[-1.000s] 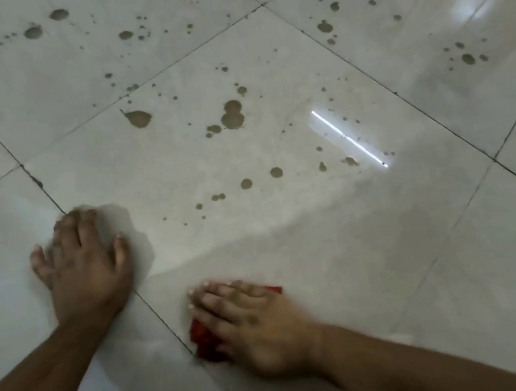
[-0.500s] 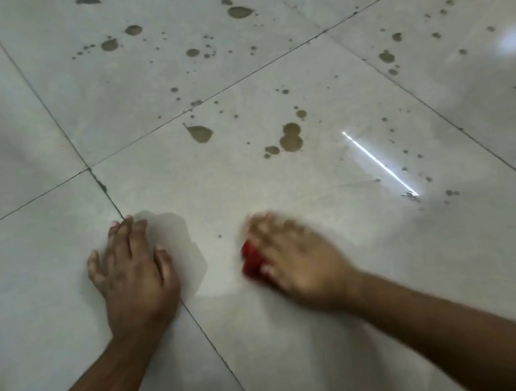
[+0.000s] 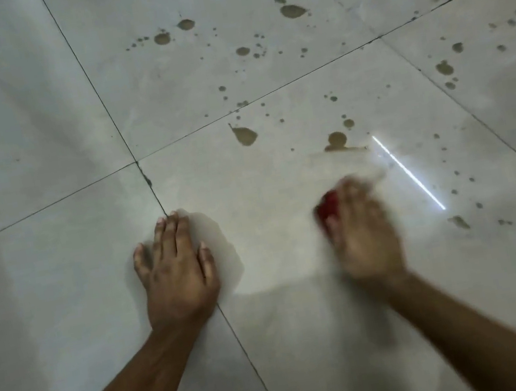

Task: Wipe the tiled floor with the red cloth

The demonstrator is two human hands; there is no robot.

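pressing red cloth (image 3: 327, 209), right hand (image 3: 364, 235) grip closed

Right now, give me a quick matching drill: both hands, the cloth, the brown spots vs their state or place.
Column 1:
1. left hand
2. right hand
3. red cloth
4. brown spots

Column 2:
A. blurred, pressing on the cloth
B. scattered on the tiles beyond the hands
C. flat on the floor, fingers spread
D. mostly hidden under a hand

Pairs: 1-C, 2-A, 3-D, 4-B

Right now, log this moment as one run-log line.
left hand: flat on tiled floor, bracing | right hand: blurred, pressing red cloth | brown spots: beyond cloth, unwiped
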